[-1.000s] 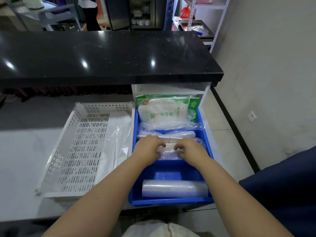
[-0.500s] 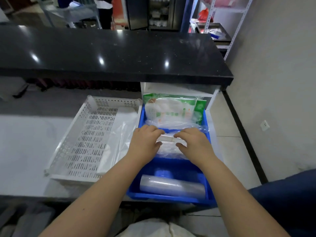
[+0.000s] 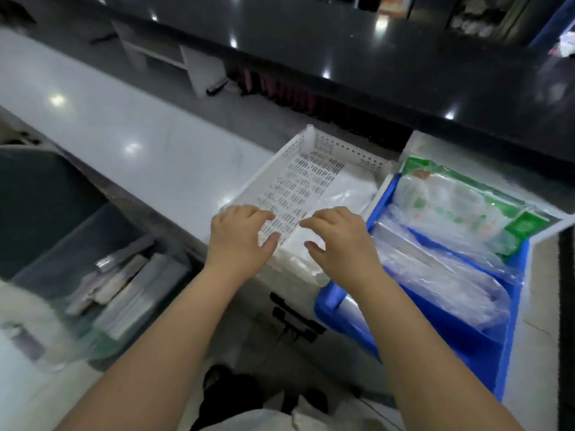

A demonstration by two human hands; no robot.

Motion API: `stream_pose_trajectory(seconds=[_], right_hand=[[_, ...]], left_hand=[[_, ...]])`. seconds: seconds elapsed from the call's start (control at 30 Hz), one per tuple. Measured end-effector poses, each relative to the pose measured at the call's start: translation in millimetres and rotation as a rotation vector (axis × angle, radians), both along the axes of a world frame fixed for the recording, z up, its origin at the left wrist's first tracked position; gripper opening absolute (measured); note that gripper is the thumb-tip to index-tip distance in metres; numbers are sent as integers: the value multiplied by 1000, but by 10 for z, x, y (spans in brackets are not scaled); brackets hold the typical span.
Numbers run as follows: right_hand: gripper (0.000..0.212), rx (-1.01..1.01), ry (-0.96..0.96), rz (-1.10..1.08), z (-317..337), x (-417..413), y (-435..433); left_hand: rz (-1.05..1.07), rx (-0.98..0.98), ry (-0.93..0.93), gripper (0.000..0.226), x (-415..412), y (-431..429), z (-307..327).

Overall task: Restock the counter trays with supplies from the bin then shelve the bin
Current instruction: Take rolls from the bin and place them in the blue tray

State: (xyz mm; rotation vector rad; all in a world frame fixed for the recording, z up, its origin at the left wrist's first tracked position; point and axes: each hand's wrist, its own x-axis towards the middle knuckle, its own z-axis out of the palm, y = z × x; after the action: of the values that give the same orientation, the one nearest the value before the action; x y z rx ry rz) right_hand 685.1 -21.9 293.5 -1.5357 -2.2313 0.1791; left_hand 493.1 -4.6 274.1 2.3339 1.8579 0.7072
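Both hands have shifted from the blue bin [image 3: 485,343] to the white tray [image 3: 311,157]; left hand [image 3: 239,241] and right hand [image 3: 339,241] spread loose, probably laying a packet inside.

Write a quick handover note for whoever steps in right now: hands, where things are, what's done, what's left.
Left hand and right hand: both open, empty, over the near edge of the white tray.
White tray holds some clear plastic bags along its right side.
Blue tray beside it holds clear bag bundles and a green-printed pack.
Grey bin low on the left, supplies still inside.
Left: finish restocking, then shelve the bin.
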Motion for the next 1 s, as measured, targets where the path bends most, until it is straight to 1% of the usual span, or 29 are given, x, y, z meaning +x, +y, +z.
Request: stream_pose_trajectory(seconds=[0.1, 0.2, 0.33, 0.43, 0.53, 0.63, 0.73, 0.9, 1.0], right_hand=[[33, -6, -57, 141, -9, -675, 115], [34, 14, -112, 281, -44, -1458, 226], [29, 28, -154, 439, -130, -2616, 331], [35, 6, -151, 533, -293, -3410, 362], [40, -54, -178, 597, -494, -4002, 383], [42, -121, -229, 633, -674, -4419, 425], [46, -196, -295, 661, -801, -4768, 549], [45, -281, -341, 689, -1068, -5185, 942], [44, -373, -379, 745, -1319, -5417, 1206]], left_hand=[[154, -6, 19, 29, -732, -114, -38], [312, -36, 38, 33, -1528, -251, -68], [474, -59, 10, 31, -2623, -460, -134], [583, -82, -5, 32, -3375, -626, -230], [657, -142, -38, 33, -3975, -788, -369], [723, -243, -46, 37, -4405, -917, -549], [789, -320, -110, 39, -4729, -977, -768], [837, -400, -186, 35, -4964, -804, -1119], [875, -482, -187, 34, -5067, -575, -1395]])
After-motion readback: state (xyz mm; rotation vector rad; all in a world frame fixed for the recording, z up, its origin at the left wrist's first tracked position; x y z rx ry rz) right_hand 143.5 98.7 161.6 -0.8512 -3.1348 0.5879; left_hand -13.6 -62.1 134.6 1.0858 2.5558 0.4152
